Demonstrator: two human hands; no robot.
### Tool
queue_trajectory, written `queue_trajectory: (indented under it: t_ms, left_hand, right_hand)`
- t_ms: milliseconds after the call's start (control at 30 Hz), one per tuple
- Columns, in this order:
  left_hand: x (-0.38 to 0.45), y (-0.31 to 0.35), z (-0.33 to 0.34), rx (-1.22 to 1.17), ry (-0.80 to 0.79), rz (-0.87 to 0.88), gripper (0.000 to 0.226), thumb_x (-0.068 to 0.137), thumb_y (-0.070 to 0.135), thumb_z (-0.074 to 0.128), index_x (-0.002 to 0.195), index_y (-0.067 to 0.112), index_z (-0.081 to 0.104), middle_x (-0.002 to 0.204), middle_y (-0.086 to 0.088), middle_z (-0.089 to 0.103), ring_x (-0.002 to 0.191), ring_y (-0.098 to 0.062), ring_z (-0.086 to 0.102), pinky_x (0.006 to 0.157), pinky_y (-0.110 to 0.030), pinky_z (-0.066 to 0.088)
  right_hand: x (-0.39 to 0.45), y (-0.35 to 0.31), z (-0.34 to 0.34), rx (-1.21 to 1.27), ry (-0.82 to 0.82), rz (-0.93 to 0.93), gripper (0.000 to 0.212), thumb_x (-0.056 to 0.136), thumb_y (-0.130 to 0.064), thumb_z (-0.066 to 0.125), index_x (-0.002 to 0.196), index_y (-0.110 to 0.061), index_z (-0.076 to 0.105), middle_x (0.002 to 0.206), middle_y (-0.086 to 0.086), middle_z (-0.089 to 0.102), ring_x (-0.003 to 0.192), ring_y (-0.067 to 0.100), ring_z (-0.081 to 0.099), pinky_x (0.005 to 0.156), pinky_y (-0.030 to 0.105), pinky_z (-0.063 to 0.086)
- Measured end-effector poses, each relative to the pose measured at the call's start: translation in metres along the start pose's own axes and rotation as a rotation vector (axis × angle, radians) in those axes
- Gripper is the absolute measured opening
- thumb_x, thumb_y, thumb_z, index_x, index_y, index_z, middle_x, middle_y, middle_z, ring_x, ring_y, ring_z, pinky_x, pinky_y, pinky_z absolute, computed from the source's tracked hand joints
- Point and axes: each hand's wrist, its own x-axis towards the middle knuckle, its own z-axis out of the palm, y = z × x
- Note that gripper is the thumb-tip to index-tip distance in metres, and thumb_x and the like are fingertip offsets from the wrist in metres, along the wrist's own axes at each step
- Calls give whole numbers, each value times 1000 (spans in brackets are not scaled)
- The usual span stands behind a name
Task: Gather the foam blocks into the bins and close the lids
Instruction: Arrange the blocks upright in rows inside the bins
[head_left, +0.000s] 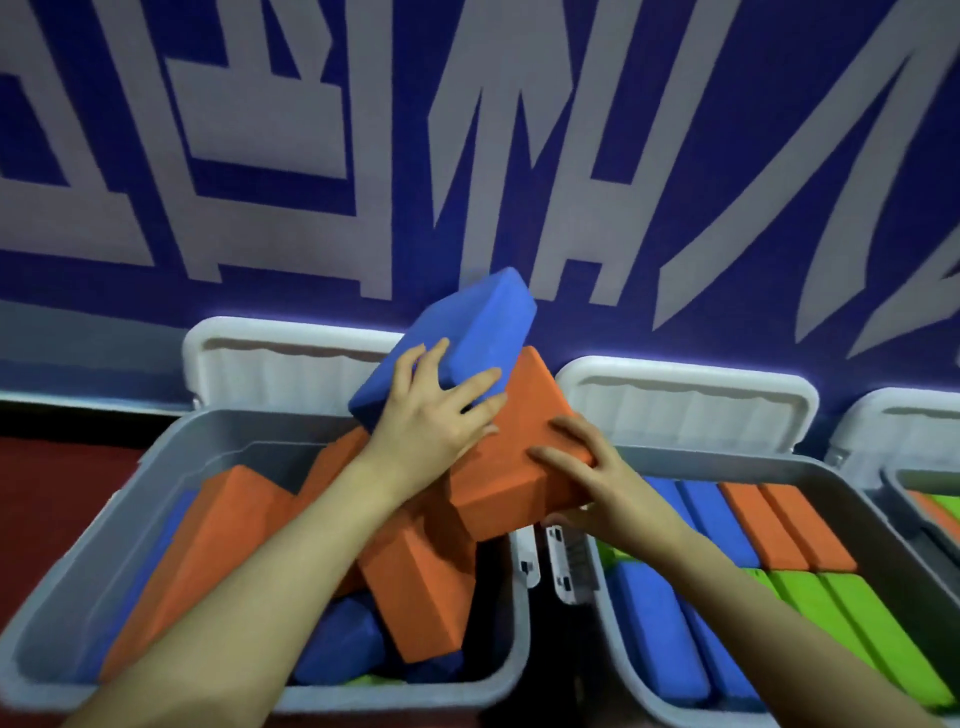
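Because the left bin (62, 587) holds a loose, tilted heap, the blocks may stand proud and block its lid (291, 364). The right hand (602, 488) grips the orange block (519, 457); the left hand (436, 415) presses spread fingers on the blue block (467, 332), which may slide off.

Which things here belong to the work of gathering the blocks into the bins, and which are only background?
Part of the job:
- blue block, under the left hand
- orange block, held by the right hand
- left bin, blocks piled loosely
- middle bin, blocks packed in rows
- open lids

Only background:
- blue wall with pale lettering
- red floor
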Motion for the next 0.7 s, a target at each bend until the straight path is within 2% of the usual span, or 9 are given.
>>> queue_trajectory:
  t_ms: [167,300,333,367,433,467,533,600,700]
  left_hand:
    - [4,40,31,-61,-135,60,31,83,45,52,91,28,76,108,3,71,92,-44,64,81,-51,48]
    - [-13,52,44,-96,-154,8,25,77,39,64,91,23,77,113,-1,70,98,-48,62,77,-49,48]
    - [-15,55,45,-108,-144,17,24,75,37,67,90,22,77,113,-1,69,99,-48,61,78,-50,48]
    - [-15,58,46,-123,-139,40,23,74,36,69,91,21,77,114,-2,69,100,-49,61,78,-51,47]
    - [-16,62,49,-150,-128,93,23,73,33,75,91,19,76,115,-3,69,104,-49,60,80,-53,48]
    - [-17,63,50,-158,-133,106,26,71,32,80,93,19,75,119,-3,67,106,-49,59,83,-53,47]
    - [-19,63,51,-211,-171,70,46,65,35,87,105,19,71,131,-5,59,112,-45,57,87,-53,45]
    - [-24,63,52,-277,-219,-32,77,62,39,87,128,17,54,145,-8,41,118,-39,54,93,-52,43]
    - [-26,62,50,-295,-340,-169,100,63,40,85,142,8,35,153,-18,26,124,-35,50,103,-56,34]
  right_hand:
    - [-54,32,18,-97,-95,78,84,65,-21,87,135,-29,42,146,6,25,133,43,37,91,53,50]
    - [-79,42,25,-185,-69,233,71,69,-31,82,129,-31,46,141,15,45,116,40,57,64,48,59]
    - [-82,42,26,-248,-88,267,64,73,-42,77,128,-33,46,139,14,50,112,38,60,66,49,59]
    - [-85,40,27,-290,-118,315,56,82,-58,63,129,-34,46,139,11,52,113,38,60,76,53,57]
    - [-87,34,28,-298,-234,453,79,79,-86,22,137,-37,44,148,5,43,125,40,49,99,65,37]
    - [-86,30,31,-294,-258,518,93,72,-92,11,140,-37,43,152,3,37,131,41,41,103,68,26]
    - [-79,16,37,-312,-217,603,108,62,-97,5,143,-34,40,156,3,27,139,41,28,105,71,14]
    - [-66,-2,44,-313,-238,700,117,55,-100,6,147,-32,30,160,3,13,144,38,14,107,70,7]
    - [-53,-20,58,-289,-272,813,123,52,-96,10,152,-24,14,161,4,0,146,37,-1,107,70,6]
